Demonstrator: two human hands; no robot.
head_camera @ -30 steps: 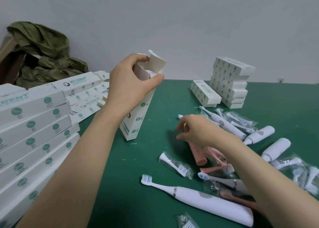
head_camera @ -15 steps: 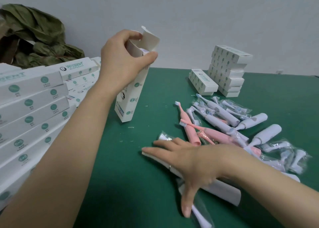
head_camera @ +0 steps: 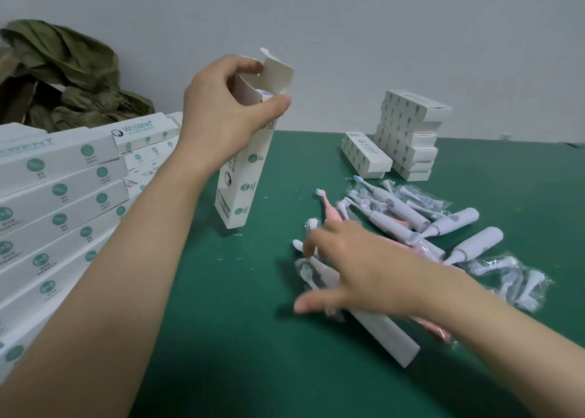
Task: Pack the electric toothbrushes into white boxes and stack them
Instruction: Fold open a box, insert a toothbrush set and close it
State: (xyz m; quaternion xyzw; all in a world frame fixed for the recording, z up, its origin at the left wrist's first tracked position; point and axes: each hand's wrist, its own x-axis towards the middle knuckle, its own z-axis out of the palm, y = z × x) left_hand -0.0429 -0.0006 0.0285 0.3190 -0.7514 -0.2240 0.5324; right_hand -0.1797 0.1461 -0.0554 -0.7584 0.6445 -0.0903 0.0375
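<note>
Over green mat (head_camera: 221,322), left grip (head_camera: 218,107) clamps white box (head_camera: 243,183) near-upright, flap up; right grip (head_camera: 357,272) splayed over toothbrush (head_camera: 386,335).

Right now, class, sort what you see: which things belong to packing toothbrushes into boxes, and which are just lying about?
Belongs to the job: open white box gripped by the left hand; white toothbrush beneath the right hand; toothbrush pile; bagged brush heads; stacked boxes.
Just lying about: crumpled green cloth against the wall.
</note>
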